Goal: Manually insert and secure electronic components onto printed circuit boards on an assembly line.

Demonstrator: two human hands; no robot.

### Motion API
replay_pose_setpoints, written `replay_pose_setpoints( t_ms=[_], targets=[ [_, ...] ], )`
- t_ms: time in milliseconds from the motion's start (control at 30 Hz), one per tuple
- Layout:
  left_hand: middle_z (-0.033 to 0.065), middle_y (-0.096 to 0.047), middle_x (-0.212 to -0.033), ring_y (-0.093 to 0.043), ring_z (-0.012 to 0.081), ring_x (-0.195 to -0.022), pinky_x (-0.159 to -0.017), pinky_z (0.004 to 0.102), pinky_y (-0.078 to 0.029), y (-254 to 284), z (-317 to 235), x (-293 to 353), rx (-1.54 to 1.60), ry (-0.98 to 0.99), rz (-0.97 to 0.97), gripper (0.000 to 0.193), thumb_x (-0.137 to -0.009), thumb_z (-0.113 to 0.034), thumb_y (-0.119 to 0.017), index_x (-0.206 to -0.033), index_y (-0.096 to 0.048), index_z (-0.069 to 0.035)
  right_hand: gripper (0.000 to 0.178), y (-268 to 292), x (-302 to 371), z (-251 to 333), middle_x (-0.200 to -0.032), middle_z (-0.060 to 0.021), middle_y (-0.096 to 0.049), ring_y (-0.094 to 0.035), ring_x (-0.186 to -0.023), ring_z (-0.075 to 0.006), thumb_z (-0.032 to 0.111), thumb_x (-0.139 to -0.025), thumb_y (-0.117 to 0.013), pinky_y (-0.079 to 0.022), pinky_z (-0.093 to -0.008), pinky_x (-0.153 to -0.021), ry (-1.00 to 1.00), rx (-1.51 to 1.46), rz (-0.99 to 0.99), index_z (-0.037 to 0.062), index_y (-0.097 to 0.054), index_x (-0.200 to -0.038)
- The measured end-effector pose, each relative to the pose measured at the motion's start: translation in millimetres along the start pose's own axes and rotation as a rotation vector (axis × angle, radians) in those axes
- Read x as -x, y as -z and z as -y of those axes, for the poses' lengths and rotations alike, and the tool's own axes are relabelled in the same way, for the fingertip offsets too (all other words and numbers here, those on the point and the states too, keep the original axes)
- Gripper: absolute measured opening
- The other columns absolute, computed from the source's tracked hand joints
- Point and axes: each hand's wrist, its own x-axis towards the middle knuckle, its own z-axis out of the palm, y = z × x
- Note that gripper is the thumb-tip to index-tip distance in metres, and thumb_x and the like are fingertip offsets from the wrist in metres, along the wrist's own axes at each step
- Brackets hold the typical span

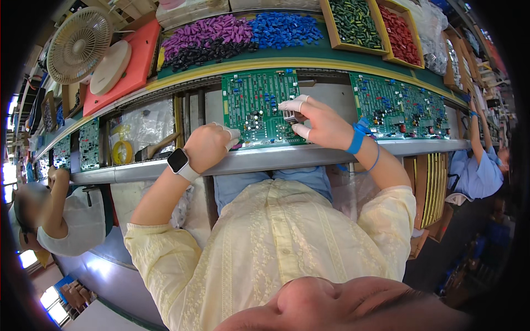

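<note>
In front of me a green circuit board (251, 105), set with many small parts, lies across the rails of the work line. My right hand (326, 124), with white finger cots and a blue wrist strap, pinches a silver-and-dark finned heat sink (289, 116) at the board's right side. At the board's lower left corner, my left hand (210, 146) is closed, its cot-covered fingertips against the edge. A bit of purple shows under those fingertips; whether they hold it is hidden.
Behind the line lie purple parts (207, 32), black parts (204, 53) and blue parts (287, 28), beside boxes of green parts (353, 25) and red parts (398, 34). More boards (400, 107) sit rightward. A brush (157, 148) and yellow tape roll (120, 152) lie left. Co-workers sit both sides.
</note>
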Motion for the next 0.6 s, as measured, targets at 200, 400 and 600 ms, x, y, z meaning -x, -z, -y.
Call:
replay_pose_setpoints(
  t_ms=[200, 400, 600],
  targets=[
    [0.0144, -0.061, -0.07, -0.058, 0.0311, -0.069, -0.065, 0.0403, -0.047, 0.2, 0.6, -1.5, 0.055, 0.037, -0.017, 0.015, -0.075, -0.012, -0.062, -0.088, -0.066, -0.005, 0.04, -20.6, -4.1, -12.7, -0.093, -0.0139, -0.059, -0.055, -0.089, -0.0328, 0.005, -0.072, -0.061, -0.045, -0.0395, -0.078, 0.079, 0.208, -0.016, 0.0076, -0.052, -0.11],
    [0.0137, -0.063, -0.075, -0.06, 0.03, -0.072, -0.065, 0.0395, -0.048, -2.9, 5.0, -2.2, 0.137, 0.062, -0.02, 0.016, -0.074, -0.014, -0.06, -0.087, -0.067, -0.008, 0.037, -33.5, -5.0, -15.8, -0.091, -0.0164, -0.058, -0.056, -0.085, -0.0345, 0.005, -0.072, -0.063, -0.045, -0.0411, -0.074, 0.045, 0.257, -0.047, 0.0051, -0.052, -0.107],
    [0.0154, -0.063, -0.077, -0.059, 0.0318, -0.075, -0.069, 0.0395, -0.047, -2.7, 1.8, -2.2, 0.189, 0.07, -0.01, 0.015, -0.075, -0.011, -0.06, -0.087, -0.067, -0.004, 0.036, -32.9, -3.3, -11.2, -0.084, -0.0173, -0.057, -0.056, -0.082, -0.0346, 0.007, -0.073, -0.063, -0.045, -0.0416, -0.073, 0.0, 0.288, -0.033, 0.0048, -0.051, -0.107]
  ],
)
